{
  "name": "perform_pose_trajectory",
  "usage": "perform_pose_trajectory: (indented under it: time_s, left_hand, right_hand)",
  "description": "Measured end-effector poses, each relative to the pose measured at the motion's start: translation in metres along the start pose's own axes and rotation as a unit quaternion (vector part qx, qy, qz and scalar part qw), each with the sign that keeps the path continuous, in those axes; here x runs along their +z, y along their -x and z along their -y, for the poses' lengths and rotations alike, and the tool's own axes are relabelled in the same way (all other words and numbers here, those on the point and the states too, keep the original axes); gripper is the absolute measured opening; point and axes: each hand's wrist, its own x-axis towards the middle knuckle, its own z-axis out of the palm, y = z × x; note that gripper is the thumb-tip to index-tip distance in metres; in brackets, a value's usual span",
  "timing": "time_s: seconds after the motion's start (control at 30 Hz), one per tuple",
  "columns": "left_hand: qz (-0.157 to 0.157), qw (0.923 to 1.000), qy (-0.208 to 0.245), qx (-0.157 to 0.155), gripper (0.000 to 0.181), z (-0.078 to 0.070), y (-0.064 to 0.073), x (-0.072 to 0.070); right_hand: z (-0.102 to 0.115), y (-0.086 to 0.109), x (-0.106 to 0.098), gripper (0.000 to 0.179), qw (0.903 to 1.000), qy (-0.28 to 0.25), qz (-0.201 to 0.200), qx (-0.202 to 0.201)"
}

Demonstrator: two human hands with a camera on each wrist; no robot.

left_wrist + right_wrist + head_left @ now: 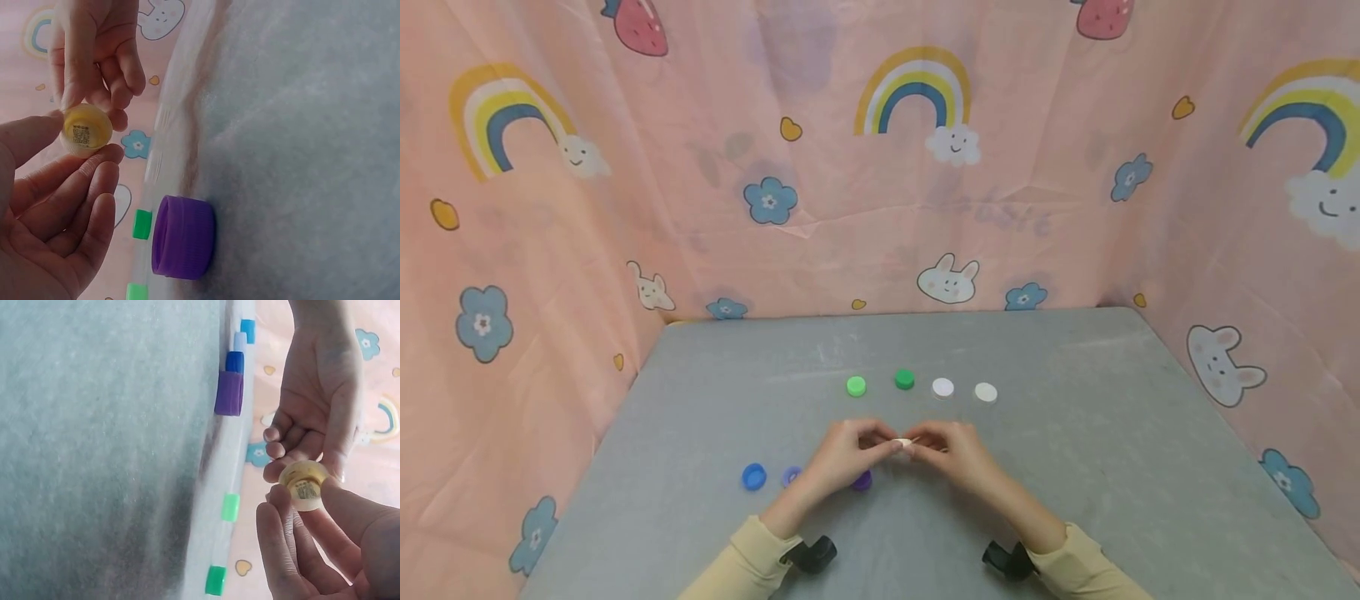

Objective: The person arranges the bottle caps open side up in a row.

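Note:
A small off-white bottle cap (902, 442) is held up between both hands, over the middle of the table. My left hand (842, 457) pinches its left side with thumb and fingers, while my right hand (958, 455) pinches the right side. In the left wrist view the inside of the cap (88, 130) faces the camera, yellowish with a printed square code; the right wrist view shows the cap (304, 486) with the same code. A purple cap (862, 481) lies beneath the left wrist, partly covered by it.
Farther back stand a light green cap (856, 386), a dark green cap (905, 379) and two white caps (943, 387). Left of the left forearm lie a blue cap (754, 477) and a lavender cap (792, 476). A dark blue cap (235, 362) shows beside the purple one. Printed curtains surround the grey table (1075, 417).

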Motion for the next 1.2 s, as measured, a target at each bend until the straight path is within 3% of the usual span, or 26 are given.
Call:
perform_pose_trajectory:
  time_s: [0.17, 0.37, 0.73, 0.9, 1.07, 1.2]
  left_hand:
    - [-0.004, 1.0, -0.004, -0.004, 0.02, 0.0007, -0.0009, 0.0]
    - [-0.018, 0.9996, -0.007, 0.022, 0.014, 0.0016, -0.0006, -0.0003]
    - [-0.024, 0.9959, -0.032, 0.081, 0.019, 0.0034, 0.0, -0.001]
    - [-0.021, 0.9956, -0.031, 0.086, 0.024, 0.0044, 0.0004, -0.0009]
    - [-0.017, 0.9957, -0.032, 0.085, 0.027, 0.0049, 0.0004, -0.0008]
    - [-0.012, 0.9976, -0.016, 0.067, 0.025, 0.0051, 0.0005, -0.0011]
  right_hand:
    - [-0.0004, 0.0004, -0.0001, 0.019, 0.9988, -0.038, 0.008, 0.029]
    - [-0.0026, -0.0008, 0.0012, 0.022, 0.9946, -0.083, 0.018, 0.06]
    - [-0.0064, -0.0028, 0.0003, 0.032, 0.9741, -0.192, 0.056, 0.105]
    - [-0.0077, -0.0041, 0.0007, 0.032, 0.9664, -0.219, 0.062, 0.12]
    - [-0.0074, -0.0046, 0.0022, 0.033, 0.9654, -0.221, 0.061, 0.124]
    - [-0.0042, -0.0029, 0.002, 0.033, 0.9629, -0.23, 0.063, 0.127]
